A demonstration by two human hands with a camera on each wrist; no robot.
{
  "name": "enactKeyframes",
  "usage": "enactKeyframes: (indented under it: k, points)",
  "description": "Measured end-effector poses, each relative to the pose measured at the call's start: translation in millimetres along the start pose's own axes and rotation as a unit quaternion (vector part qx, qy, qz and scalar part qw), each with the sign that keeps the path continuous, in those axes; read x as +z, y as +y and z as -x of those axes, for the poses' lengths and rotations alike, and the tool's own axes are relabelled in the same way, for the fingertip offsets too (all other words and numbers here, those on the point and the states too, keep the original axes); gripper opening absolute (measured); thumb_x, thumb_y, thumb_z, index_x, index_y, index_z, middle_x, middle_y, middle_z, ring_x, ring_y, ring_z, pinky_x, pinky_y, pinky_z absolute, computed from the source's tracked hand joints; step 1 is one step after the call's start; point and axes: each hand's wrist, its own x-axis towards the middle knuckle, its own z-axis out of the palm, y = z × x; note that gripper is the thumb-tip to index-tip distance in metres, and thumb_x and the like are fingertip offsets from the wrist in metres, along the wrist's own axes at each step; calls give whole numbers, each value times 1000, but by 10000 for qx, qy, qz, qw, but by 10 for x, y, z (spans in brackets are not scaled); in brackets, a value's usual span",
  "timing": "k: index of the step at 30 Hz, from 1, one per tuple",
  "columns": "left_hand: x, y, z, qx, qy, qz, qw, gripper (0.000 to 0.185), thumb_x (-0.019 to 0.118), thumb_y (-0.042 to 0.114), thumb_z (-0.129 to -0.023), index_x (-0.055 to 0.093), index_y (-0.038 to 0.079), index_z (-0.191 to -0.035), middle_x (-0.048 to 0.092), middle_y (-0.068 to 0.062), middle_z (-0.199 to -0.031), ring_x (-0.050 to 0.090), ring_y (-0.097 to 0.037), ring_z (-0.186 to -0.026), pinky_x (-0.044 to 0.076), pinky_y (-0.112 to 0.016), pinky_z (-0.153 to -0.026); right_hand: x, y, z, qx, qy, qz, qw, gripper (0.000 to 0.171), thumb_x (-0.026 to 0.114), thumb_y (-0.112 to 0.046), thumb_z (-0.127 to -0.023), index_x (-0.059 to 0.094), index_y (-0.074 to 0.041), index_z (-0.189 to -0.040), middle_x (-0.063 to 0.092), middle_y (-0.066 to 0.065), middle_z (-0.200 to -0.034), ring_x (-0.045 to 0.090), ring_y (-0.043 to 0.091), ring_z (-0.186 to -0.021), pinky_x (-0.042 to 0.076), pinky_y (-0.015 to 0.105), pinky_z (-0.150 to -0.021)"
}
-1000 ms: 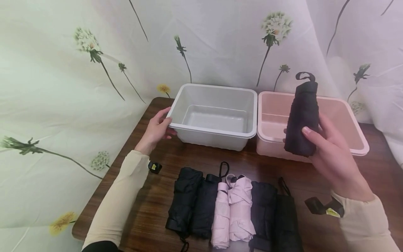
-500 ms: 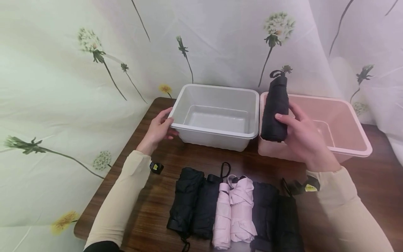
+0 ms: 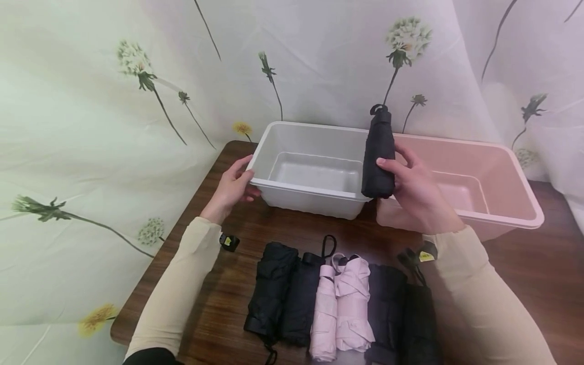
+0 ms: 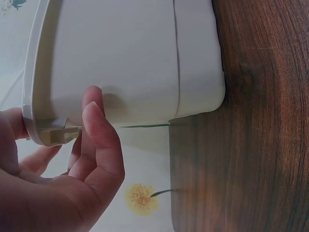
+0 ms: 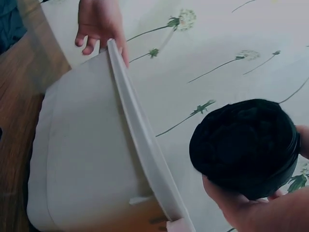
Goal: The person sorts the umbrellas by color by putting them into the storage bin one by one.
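Head view, left to right: the left hand (image 3: 231, 188) curls its fingers around the left corner rim of the white rectangular plastic bin (image 3: 315, 191), thumb on top. On the dark wooden table (image 3: 538, 263) in front lies a row of folded black and pink umbrellas (image 3: 339, 304). The right hand (image 3: 417, 195) grips a folded black compact umbrella (image 3: 378, 154) upright, above the seam between the white bin and the pink rectangular plastic bin (image 3: 502, 215).
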Motion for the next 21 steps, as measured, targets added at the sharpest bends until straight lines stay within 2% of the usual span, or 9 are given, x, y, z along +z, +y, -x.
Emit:
enactKeyframes:
  k: [2,9,18,21]
  points:
    - [0,7,2,-17,-1,14,10000,46,41,22,-94,30,23,-139,51,-16,-106,60,-42,-86,52,-41,-66,10,19,-26,11,93,105,9999,57,61,-6,-83,35,-15,-133,56,9,-108,63,16,-82,51,26,-68]
    - [1,14,11,-71,4,13,10000,46,40,22,-95,29,23,-139,50,-15,-107,61,-40,-84,52,-40,-66,50,76,-125,-78,422,859,9954,63,65,-12,-81,33,-15,-135,46,13,-125,55,17,-103,51,25,-78]
    - [12,23,24,-122,42,30,9999,45,39,23,-95,29,24,-139,48,-15,-109,59,-42,-88,51,-43,-69,82,134,-229,-399,840,1407,9857,59,67,-14,-79,37,-15,-130,47,14,-116,58,17,-94,51,23,-74]
    - [10,2,2,-111,43,40,9999,45,39,22,-95,29,25,-139,48,-16,-110,60,-41,-87,51,-42,-68,105,134,-234,-472,944,1716,9795,57,66,-12,-80,38,-14,-130,47,15,-118,57,17,-96,50,22,-74]
